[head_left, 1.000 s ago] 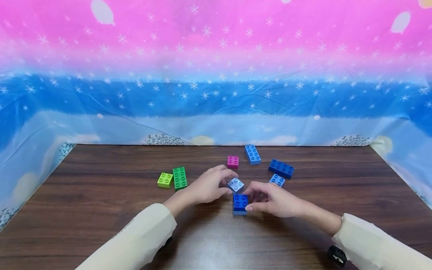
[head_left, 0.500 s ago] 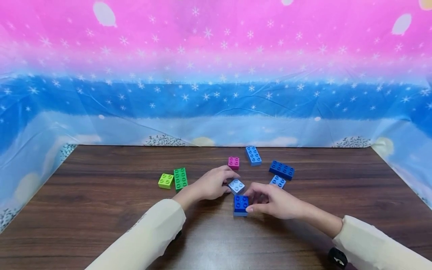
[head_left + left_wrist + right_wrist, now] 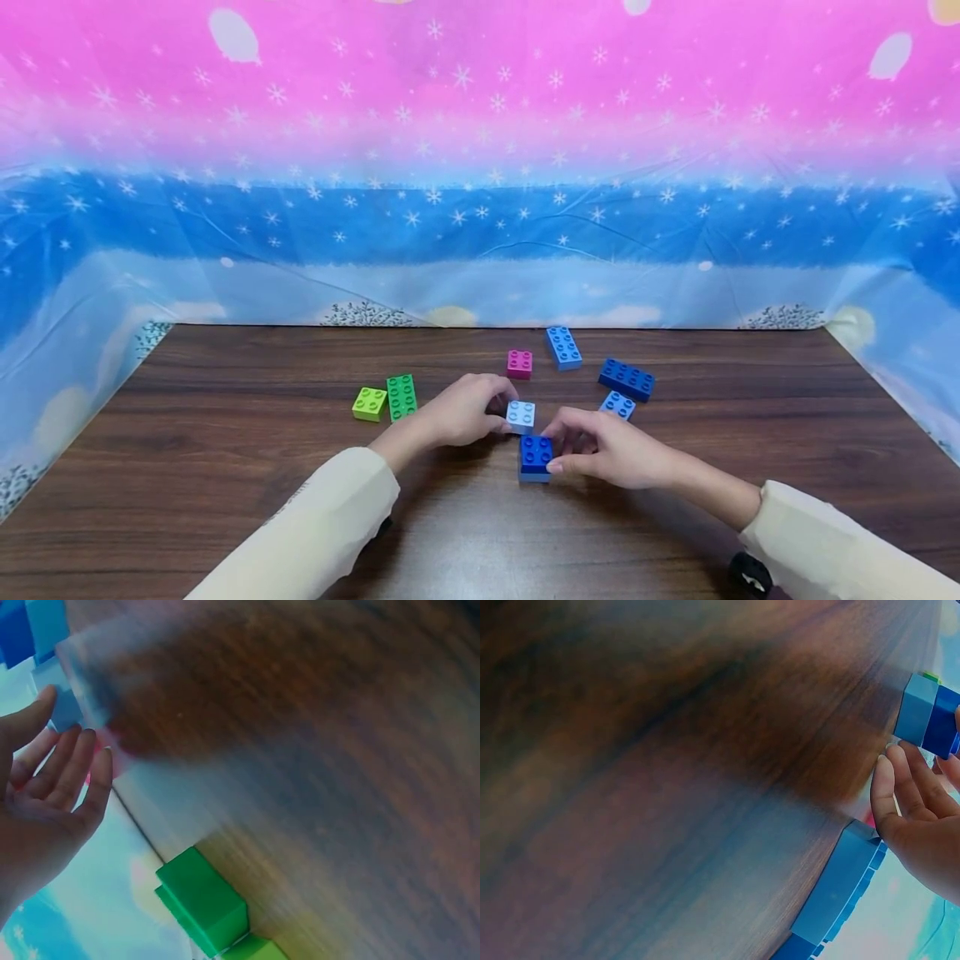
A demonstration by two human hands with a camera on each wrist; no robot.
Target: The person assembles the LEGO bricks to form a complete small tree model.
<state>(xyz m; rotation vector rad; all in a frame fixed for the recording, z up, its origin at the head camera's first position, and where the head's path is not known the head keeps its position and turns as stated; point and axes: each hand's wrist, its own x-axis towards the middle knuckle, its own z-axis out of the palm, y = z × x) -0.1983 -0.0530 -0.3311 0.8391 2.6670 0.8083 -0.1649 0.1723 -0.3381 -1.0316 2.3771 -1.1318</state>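
Observation:
In the head view, my left hand (image 3: pixel 467 410) pinches a pale blue square building brick (image 3: pixel 521 415) between thumb and fingers. Just in front of it stands a stack: a dark blue square building brick (image 3: pixel 536 452) on top of a lighter blue brick (image 3: pixel 534 477). My right hand (image 3: pixel 611 448) holds this stack from the right, thumb at its near side and a finger at its far corner. The left wrist view has the thumb on the pale blue brick (image 3: pixel 66 710). At the right edge of the right wrist view, the stack's lower brick (image 3: pixel 916 710) shows its side.
A lime brick (image 3: pixel 369 404) and a long green brick (image 3: pixel 401 397) lie left of the left forearm. Farther back are a pink brick (image 3: pixel 519 364) and a long blue brick (image 3: pixel 564 347). A long dark blue brick (image 3: pixel 626 379) and a square blue one (image 3: pixel 617 405) lie behind the right hand.
The left hand has turned the pale blue brick from a slant to nearly square with the stack, shifting it slightly left. The right hand and stack have stayed in place.

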